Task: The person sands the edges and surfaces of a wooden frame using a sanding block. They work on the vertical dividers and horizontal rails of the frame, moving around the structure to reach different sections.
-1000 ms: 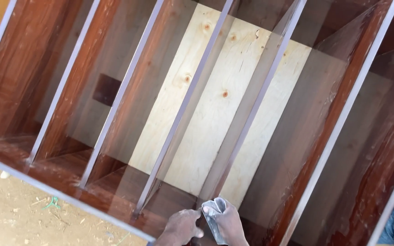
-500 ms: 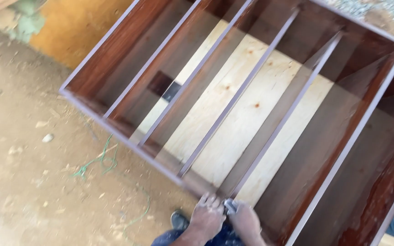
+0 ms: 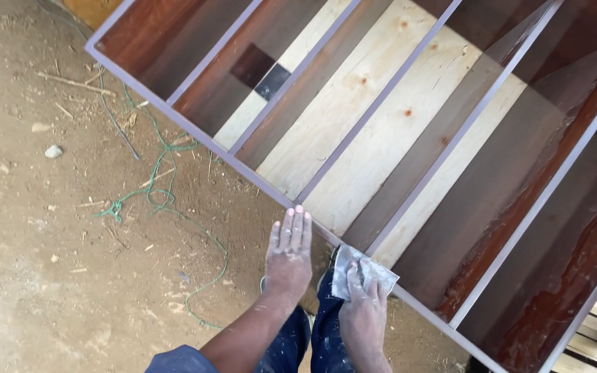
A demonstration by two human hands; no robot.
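L hand (image 3: 288, 254) flat, open by shelf frame (image 3: 195, 138) – R hand (image 3: 362, 311) presses grey sandpaper (image 3: 364, 271) on its edge

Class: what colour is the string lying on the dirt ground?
Green string, seen best in the head view.

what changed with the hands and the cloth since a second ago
The left hand came off the grey-white cloth and now lies flat, fingers spread, at the pale front edge of the dark brown wooden shelf unit. The right hand alone presses the cloth on that edge. The view shifted, showing more dirt ground. The shelf unit itself lies as before.
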